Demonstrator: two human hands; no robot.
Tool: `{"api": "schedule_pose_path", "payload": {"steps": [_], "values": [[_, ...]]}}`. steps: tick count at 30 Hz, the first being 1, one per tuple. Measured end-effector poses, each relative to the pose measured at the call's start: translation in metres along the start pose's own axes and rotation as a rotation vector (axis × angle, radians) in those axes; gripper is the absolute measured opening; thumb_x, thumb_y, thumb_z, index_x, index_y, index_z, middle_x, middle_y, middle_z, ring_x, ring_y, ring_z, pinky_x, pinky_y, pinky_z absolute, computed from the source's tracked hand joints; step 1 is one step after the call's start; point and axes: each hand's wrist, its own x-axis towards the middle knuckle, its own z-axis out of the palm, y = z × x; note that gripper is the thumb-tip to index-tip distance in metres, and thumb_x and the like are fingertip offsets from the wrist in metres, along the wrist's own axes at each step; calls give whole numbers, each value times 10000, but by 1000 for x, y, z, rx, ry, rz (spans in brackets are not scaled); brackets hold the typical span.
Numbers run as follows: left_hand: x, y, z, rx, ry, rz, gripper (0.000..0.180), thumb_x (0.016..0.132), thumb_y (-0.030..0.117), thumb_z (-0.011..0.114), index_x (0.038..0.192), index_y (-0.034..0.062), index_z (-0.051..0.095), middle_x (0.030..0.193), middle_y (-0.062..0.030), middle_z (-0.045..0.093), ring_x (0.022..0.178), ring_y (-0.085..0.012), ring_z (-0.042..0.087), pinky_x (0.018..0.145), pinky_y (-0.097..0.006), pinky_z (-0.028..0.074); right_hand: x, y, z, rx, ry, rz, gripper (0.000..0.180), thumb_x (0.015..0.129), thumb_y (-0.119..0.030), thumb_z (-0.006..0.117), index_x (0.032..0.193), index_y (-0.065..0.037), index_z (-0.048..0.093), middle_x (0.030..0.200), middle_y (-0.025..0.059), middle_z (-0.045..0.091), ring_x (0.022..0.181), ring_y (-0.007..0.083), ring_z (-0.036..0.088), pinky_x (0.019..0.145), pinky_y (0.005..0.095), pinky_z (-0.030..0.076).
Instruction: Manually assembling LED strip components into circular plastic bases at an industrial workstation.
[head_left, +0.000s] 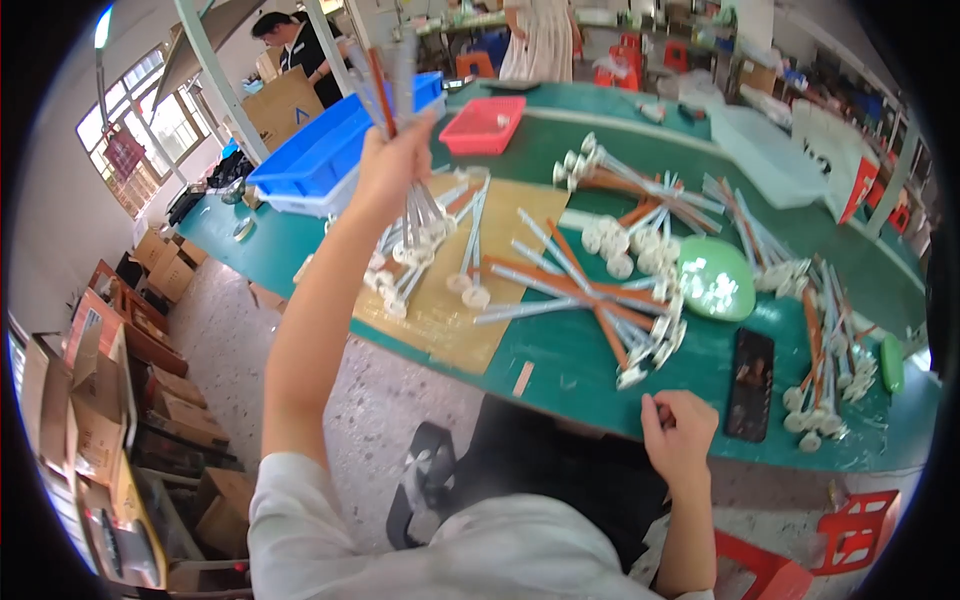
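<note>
My left hand (392,165) is raised over the left of the table, wrapped around a bundle of thin sticks (420,215). The sticks are translucent grey and brown, their white round ends hanging downward and their upper ends blurred. Below lie more such sticks (475,260) on a brown cardboard sheet (490,340). At the front table edge my right hand (680,425) is curled closed, with nothing visible in it. Beyond it a crossed pile of grey and brown sticks (590,290) lies on the green table, near a phone (750,385) with a dark screen.
A blue tray (310,165) and a pink-red basket (483,125) stand at the back. A green oval dish (715,278) sits among further stick piles (820,360) on the right. Red stools (858,530) stand below; cartons (100,430) fill the left side. A person (300,55) is behind.
</note>
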Motion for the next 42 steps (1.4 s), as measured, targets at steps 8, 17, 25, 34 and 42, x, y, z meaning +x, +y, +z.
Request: {"api": "schedule_pose_path", "payload": {"steps": [8, 17, 25, 34, 42], "values": [[-120, 99, 106, -54, -945, -226, 436, 968, 423, 595, 1153, 29, 575, 818, 0, 563, 688, -93, 560, 595, -289, 483, 73, -80, -20, 714, 30, -35, 559, 615, -83, 818, 1123, 4, 601, 1080, 141, 648, 985, 201, 617, 805, 352, 488], [-178, 41, 150, -536, -1239, -250, 464, 983, 383, 537, 659, 51, 507, 526, -48, 531, 417, -154, 516, 445, -285, 449, 21, -84, 12, 1853, -774, 215, 340, 786, -317, 755, 737, -21, 594, 708, 141, 630, 682, 309, 632, 751, 462, 487], [-72, -14, 57, 313, -707, 471, 518, 821, 462, 689, 977, -32, 663, 879, -217, 691, 802, -369, 677, 708, -423, 529, 4, -25, 2, 1921, -389, 447, 478, 1049, -418, 354, 678, -118, 372, 521, -3, 374, 450, 152, 370, 563, 355, 318], [46, -148, -164, 1456, -324, -118, 551, 771, 522, 689, 972, 10, 729, 976, -217, 707, 926, -375, 678, 817, -460, 541, -31, 17, 12, 1865, -218, 617, 480, 1070, -411, 282, 690, -123, 340, 522, 1, 320, 469, 143, 319, 633, 385, 338], [78, -191, -185, 1367, -374, -160, 593, 742, 573, 692, 864, -5, 747, 894, -218, 716, 909, -390, 678, 812, -464, 532, -3, -12, 9, 1819, -439, 645, 455, 965, -419, 564, 647, -147, 385, 572, -24, 375, 536, 144, 359, 681, 358, 316]]}}
